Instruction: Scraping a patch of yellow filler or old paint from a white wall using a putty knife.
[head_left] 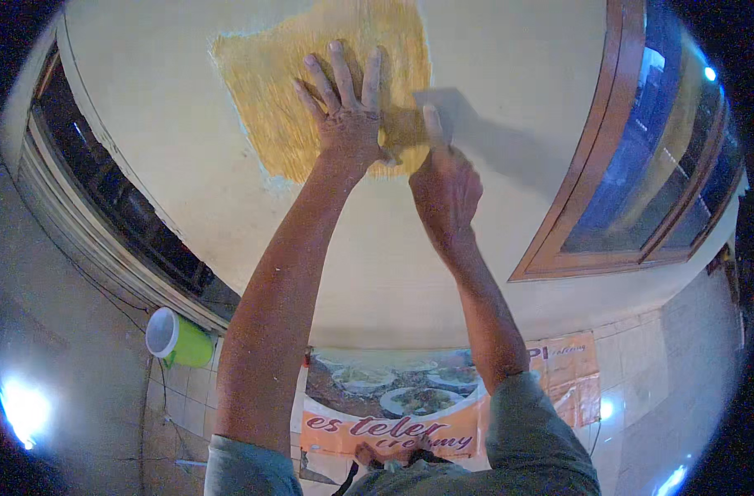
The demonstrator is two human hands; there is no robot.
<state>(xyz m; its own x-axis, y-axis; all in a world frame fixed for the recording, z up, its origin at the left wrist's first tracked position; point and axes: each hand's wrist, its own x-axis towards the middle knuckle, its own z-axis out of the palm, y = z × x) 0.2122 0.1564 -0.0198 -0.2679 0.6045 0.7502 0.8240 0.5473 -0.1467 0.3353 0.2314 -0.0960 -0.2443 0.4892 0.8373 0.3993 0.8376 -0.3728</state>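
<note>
My left hand (344,116) lies flat with its fingers spread on a rough yellow-brown patch (269,83) of the pale wall (162,124). The patch has a ragged, light bluish edge. Just right of it, my right hand (447,178) grips what looks like a flat-bladed scraper (445,103), the index finger stretched up along it. The blade is at the wall by the right edge of the patch, and a dark shadow falls to its right. The scraper's handle is hidden in my fist.
At the right is a wood-framed window (550,223). A dark opening with a pale frame (104,174) runs down the left. Below, a green and white bucket (182,339) stands on the floor, near an orange banner with food pictures (344,430) at my feet.
</note>
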